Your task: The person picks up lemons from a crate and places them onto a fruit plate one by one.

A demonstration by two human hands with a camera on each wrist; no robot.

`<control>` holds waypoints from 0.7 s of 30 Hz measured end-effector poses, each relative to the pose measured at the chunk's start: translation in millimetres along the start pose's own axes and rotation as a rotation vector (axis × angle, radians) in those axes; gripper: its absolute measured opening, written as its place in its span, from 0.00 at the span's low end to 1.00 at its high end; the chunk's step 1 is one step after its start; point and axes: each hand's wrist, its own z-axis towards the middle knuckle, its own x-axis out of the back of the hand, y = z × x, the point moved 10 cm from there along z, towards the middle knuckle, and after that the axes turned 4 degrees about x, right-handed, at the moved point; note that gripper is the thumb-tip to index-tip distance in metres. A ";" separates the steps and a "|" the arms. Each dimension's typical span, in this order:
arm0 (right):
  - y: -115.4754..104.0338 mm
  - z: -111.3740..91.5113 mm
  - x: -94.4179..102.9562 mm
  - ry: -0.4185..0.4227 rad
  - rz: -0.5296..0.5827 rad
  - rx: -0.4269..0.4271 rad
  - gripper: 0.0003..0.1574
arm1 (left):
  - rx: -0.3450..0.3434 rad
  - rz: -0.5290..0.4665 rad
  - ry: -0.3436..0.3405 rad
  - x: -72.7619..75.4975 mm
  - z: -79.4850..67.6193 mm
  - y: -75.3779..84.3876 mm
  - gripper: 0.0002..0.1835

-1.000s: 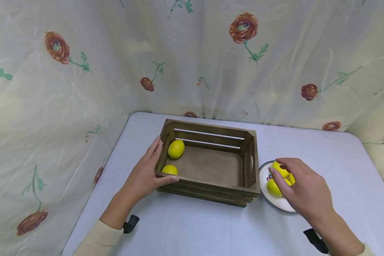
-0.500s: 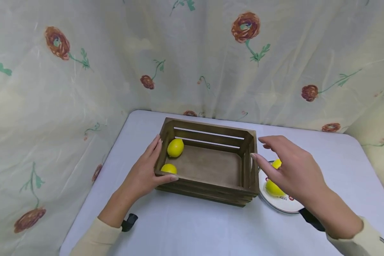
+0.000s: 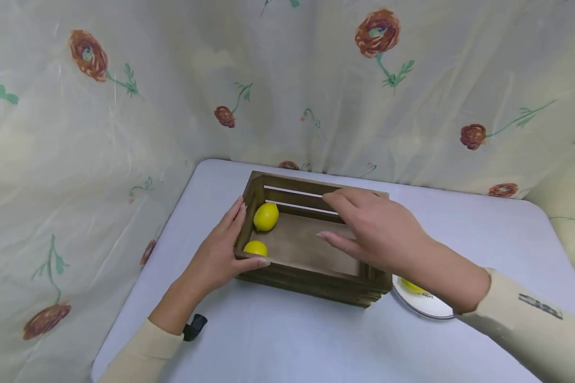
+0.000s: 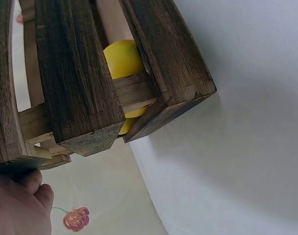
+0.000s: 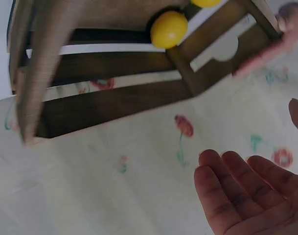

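A brown slatted wooden crate stands on the table, with two lemons at its left end: one lemon towards the back, another lemon partly hidden by the front wall. My left hand holds the crate's front left corner, thumb on the front rim and fingers along the left end. Above the crate's right half is my right hand, thumb and fingers apart. The right wrist view shows the right hand with nothing in it. Right of the crate, a white plate bears a lemon, partly covered by my right forearm.
A white cloth covers the table. Flower-printed curtains hang behind it and at its sides. The plate stands close against the crate's right end.
My right hand has moved left from over the plate to above the crate, its forearm now hiding part of the plate. The left hand and crate stay put.
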 end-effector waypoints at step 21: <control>-23.9 74.9 -137.6 -0.410 -0.041 0.193 0.45 | -0.021 -0.013 0.008 1.0 0.9 0.2 0.67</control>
